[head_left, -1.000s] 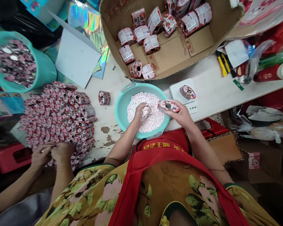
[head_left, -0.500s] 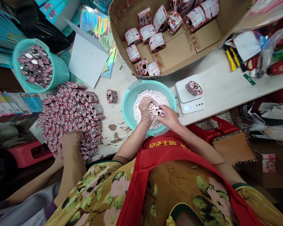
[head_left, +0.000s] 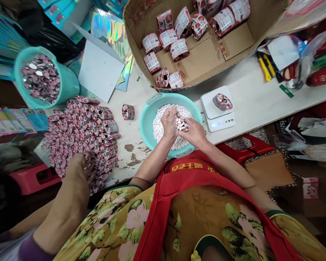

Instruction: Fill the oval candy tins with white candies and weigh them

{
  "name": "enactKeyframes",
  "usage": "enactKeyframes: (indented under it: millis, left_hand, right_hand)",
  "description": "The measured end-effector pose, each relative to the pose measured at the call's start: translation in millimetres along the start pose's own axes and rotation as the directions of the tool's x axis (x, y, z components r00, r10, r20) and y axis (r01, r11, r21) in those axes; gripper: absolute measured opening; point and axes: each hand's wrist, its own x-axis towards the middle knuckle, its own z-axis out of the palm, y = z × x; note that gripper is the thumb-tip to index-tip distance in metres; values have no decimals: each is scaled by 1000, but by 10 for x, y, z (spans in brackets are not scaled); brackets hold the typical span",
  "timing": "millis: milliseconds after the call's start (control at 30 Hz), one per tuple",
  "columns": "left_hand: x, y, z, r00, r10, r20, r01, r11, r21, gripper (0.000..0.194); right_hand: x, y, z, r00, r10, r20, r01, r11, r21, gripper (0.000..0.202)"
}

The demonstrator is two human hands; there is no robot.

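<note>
Head view: both hands together, low over the turquoise basin (head_left: 143, 125). The left hand (head_left: 168, 123) is cupped, thumb side up, against a cluster of pale pellets (head_left: 180, 122); whether its fingers are closed on any of them I cannot tell. The right hand (head_left: 195, 133) is clamped on a printed packet (head_left: 186, 128), mostly hidden by fingers, its edge just beside the cluster.

Change noted: a second ago the hands were apart, the packet off to the right-hand side; now they meet, and the cluster sits right against the packet. My reading: the work has gone from bringing pellets and packet together to working them against each other. Loose pellets could slip between the palms, though the basin (handily placed) would catch most.

Around them: more pellets in the basin beneath. Just beside it on the right, a white scale (head_left: 222, 122) bears one packet (head_left: 222, 102), tilted. On the left, a single packet (head_left: 128, 112) stands on the table (head_left: 127, 134). Beyond, a cardboard carton (head_left: 203, 67) holds several more.

Farther left, a co-worker's hand (head_left: 83, 165), fingers now spread, is over the near side of the big packet stack (head_left: 81, 127); what it holds, if anything, is unclear.
</note>
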Motion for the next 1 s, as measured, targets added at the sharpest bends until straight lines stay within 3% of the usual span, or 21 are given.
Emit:
enactKeyframes:
  millis: [700, 867, 1000]
  left_hand:
    - [11, 89, 106, 999, 14, 49, -16, 999, 41, 49]
    - [32, 102, 147, 995, -10, 97, 13, 1000, -22, 46]
    - [7, 152, 143, 988, -14, 155, 21, 999, -41, 43]
  right_hand:
    - [94, 60, -37, 996, 1, -86, 15, 983, 184, 31]
    - [114, 60, -33, 995, -9, -99, 23, 989, 145, 26]
    - [122, 88, -2, 992, -42, -121, 68, 973, 219, 24]
